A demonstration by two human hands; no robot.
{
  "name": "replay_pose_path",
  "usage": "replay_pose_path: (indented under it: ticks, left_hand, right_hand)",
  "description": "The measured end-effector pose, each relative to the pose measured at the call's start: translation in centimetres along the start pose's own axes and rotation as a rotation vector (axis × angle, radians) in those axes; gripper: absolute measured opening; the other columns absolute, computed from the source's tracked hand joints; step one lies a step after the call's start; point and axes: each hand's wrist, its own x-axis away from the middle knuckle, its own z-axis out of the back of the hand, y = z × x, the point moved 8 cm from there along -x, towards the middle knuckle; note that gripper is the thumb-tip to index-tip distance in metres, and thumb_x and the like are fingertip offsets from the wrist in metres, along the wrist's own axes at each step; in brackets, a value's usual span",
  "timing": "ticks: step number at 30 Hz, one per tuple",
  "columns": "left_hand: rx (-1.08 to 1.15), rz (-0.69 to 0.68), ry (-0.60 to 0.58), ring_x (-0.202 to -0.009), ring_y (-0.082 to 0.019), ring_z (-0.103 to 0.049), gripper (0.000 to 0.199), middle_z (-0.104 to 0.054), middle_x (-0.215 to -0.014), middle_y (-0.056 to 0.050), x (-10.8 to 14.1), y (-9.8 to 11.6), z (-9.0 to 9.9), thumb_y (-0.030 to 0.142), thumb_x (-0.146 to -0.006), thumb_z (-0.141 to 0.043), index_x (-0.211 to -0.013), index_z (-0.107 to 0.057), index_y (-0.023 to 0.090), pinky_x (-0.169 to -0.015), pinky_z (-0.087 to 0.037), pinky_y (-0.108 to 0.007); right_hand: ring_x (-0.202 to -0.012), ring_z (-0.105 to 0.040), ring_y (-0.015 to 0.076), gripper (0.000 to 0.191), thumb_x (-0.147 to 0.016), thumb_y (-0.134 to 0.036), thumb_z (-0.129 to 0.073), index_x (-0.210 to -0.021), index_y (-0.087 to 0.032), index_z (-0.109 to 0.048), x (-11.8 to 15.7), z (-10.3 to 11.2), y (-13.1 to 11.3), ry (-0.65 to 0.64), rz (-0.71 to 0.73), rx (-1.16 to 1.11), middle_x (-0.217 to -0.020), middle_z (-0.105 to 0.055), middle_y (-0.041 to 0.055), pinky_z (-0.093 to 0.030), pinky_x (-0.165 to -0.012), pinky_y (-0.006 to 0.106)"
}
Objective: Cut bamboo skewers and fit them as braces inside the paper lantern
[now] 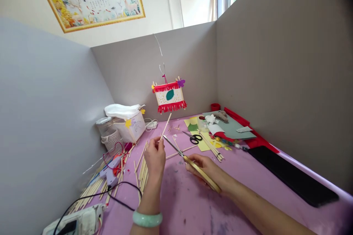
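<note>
Over the middle of the purple tabletop (187,198), we see the left hand (154,156) with thumb and fingertips pinched together on a thin wooden stick (166,125), which slants up and away from us. The right hand (205,167) is wrapped around the handles of the yellow-handled scissors (197,169); the tip of one blade lies just beside the stick, though we cannot tell whether they touch. A pale green bangle (147,219) circles the left wrist, and loose wooden sticks (142,172) lie beside that forearm. Beyond the hands we find black-handled scissors (195,139) and, to their right, a bundle of sticks (212,146). A red-fringed lantern (170,95) hangs above the far side. At our left sits a hot glue gun (110,172) with its black cord.
</note>
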Motion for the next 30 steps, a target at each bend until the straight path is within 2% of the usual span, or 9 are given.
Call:
replay_pose_path:
  ticks: [5, 9, 14, 18, 22, 27, 30]
  left_hand:
    - [-0.133, -0.121, -0.01, -0.072, -0.019, -0.061, 0.022, -0.067, -0.08, -0.007, 2.0, 1.6, -0.4, 0.029, -0.085, -0.044, -0.088, -0.063, 0.017, -0.067, -0.04, -0.029]
    - [-0.218, -0.165, -0.052, -0.072, -0.02, -0.06, 0.025, -0.068, -0.079, -0.009, 3.7, 1.2, -1.0, 0.027, -0.087, -0.041, -0.087, -0.064, 0.017, -0.067, -0.037, -0.029]
    - [-0.249, -0.16, -0.093, -0.071, -0.019, -0.06, 0.023, -0.068, -0.075, -0.007, 3.8, -0.5, -1.7, 0.023, -0.086, -0.042, -0.084, -0.065, 0.018, -0.066, -0.036, -0.027]
    - [-0.224, -0.152, -0.119, -0.067, -0.018, -0.059, 0.025, -0.068, -0.072, -0.007, 3.5, -1.1, -1.9, 0.023, -0.085, -0.042, -0.081, -0.066, 0.018, -0.065, -0.036, -0.027]
    - [-0.165, -0.138, -0.161, -0.064, -0.016, -0.057, 0.027, -0.067, -0.07, -0.006, 3.3, -1.4, -1.8, 0.024, -0.083, -0.042, -0.077, -0.067, 0.017, -0.063, -0.036, -0.026]
    - [-0.056, -0.09, -0.259, -0.047, -0.012, -0.048, 0.031, -0.055, -0.051, 0.0, 2.9, -2.2, -2.1, 0.029, -0.082, -0.041, -0.077, -0.068, 0.014, -0.05, -0.034, -0.023]
    - [-0.042, -0.069, -0.284, -0.043, -0.011, -0.045, 0.035, -0.052, -0.048, 0.002, 2.8, -2.3, -2.4, 0.032, -0.083, -0.04, -0.08, -0.068, 0.013, -0.047, -0.032, -0.022]
  right_hand:
    - [-0.036, -0.032, 0.0034, 0.029, -0.072, -0.037, -0.065, -0.091, -0.016, -0.057, 3.3, 0.9, 0.1, 0.063, 0.045, 0.056, -0.051, -0.041, -0.0092, -0.025, -0.033, 0.016]
    - [-0.034, -0.033, 0.0038, 0.028, -0.073, -0.037, -0.064, -0.091, -0.016, -0.058, 4.5, 1.3, 1.2, 0.103, 0.04, 0.116, -0.049, -0.042, -0.0092, -0.024, -0.034, 0.017]
    - [-0.034, -0.035, 0.0044, 0.028, -0.073, -0.039, -0.065, -0.087, -0.016, -0.057, 4.3, 1.4, 2.2, 0.119, 0.014, 0.163, -0.049, -0.044, -0.0082, -0.025, -0.032, 0.017]
    - [-0.032, -0.033, 0.004, 0.025, -0.074, -0.038, -0.063, -0.085, -0.017, -0.055, 3.8, 1.3, 2.4, 0.109, -0.015, 0.143, -0.049, -0.041, -0.0086, -0.024, -0.029, 0.016]
    - [-0.029, -0.031, 0.0037, 0.025, -0.074, -0.04, -0.06, -0.081, -0.017, -0.053, 3.8, 1.0, 2.5, 0.038, -0.048, 0.072, -0.047, -0.04, -0.0092, -0.021, -0.026, 0.015]
    - [-0.027, -0.029, 0.0036, 0.025, -0.074, -0.041, -0.059, -0.079, -0.018, -0.05, 3.7, 1.0, 2.5, -0.018, -0.05, 0.031, -0.046, -0.04, -0.0099, -0.02, -0.025, 0.015]
    - [-0.027, -0.03, 0.0042, 0.025, -0.073, -0.041, -0.059, -0.077, -0.018, -0.049, 3.6, 1.0, 2.6, -0.035, -0.056, 0.002, -0.044, -0.04, -0.0101, -0.022, -0.025, 0.015]
